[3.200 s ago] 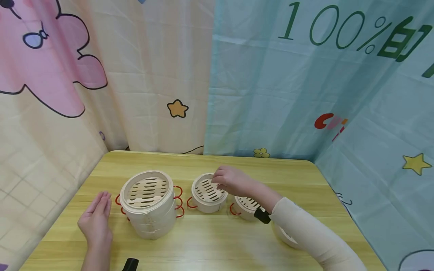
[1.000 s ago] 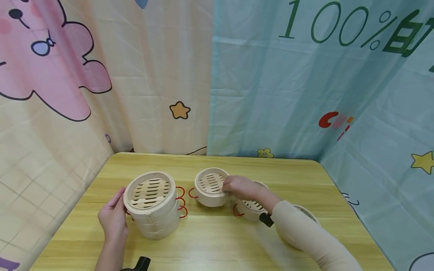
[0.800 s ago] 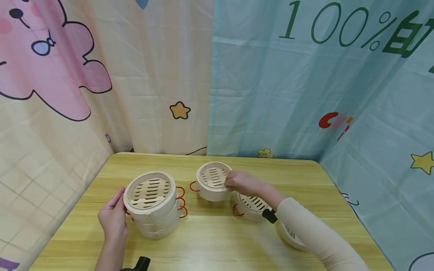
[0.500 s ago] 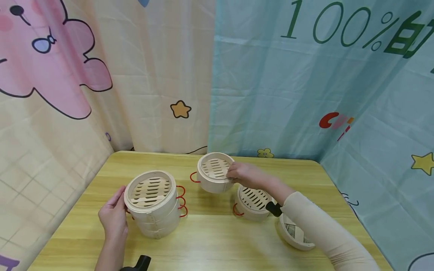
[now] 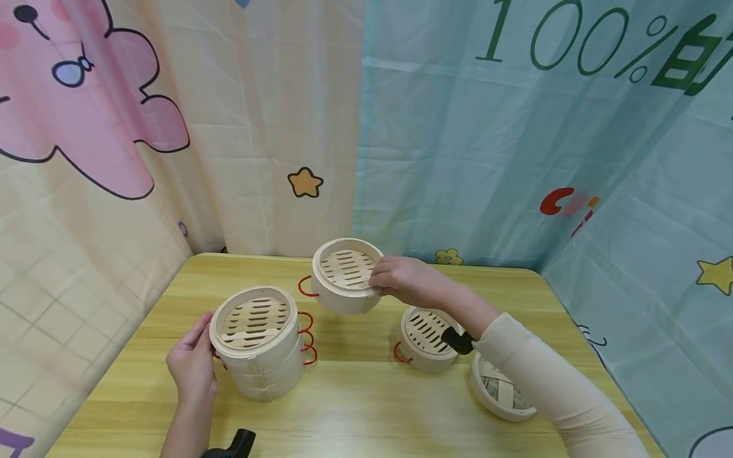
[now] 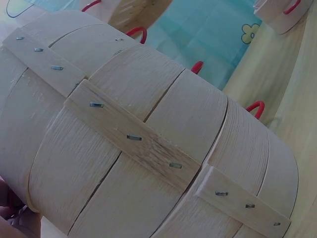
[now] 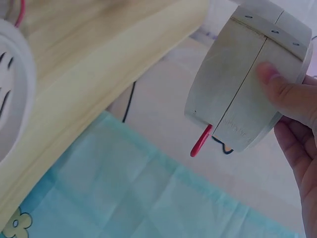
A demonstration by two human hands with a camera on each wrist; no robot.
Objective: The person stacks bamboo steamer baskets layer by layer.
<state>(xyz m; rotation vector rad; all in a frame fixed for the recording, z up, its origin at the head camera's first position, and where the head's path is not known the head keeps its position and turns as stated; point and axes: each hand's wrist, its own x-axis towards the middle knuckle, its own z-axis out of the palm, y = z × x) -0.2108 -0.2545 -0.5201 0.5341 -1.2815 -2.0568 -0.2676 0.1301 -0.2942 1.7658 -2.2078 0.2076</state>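
A stack of pale bamboo steamer tiers (image 5: 260,350) with red side handles stands at the table's left. My left hand (image 5: 191,366) holds the stack's left side near the top tier; in the left wrist view its fingers (image 6: 12,218) show only darkly at the lower left. My right hand (image 5: 406,280) grips a small bamboo steamer (image 5: 343,273) by its right rim, off the table, right of and beyond the stack. In the right wrist view the thumb (image 7: 285,94) presses the outer wall of that steamer (image 7: 233,84).
Another small steamer (image 5: 426,343) with a slatted base stands right of centre. Beside it lies a shallow round bamboo piece (image 5: 504,394), partly behind the right sleeve. Printed curtains (image 5: 435,159) hang behind the wooden table (image 5: 366,407).
My left hand has come in against the stack. My right hand has gripped the small steamer, raised it from the table, and lately moved it left.
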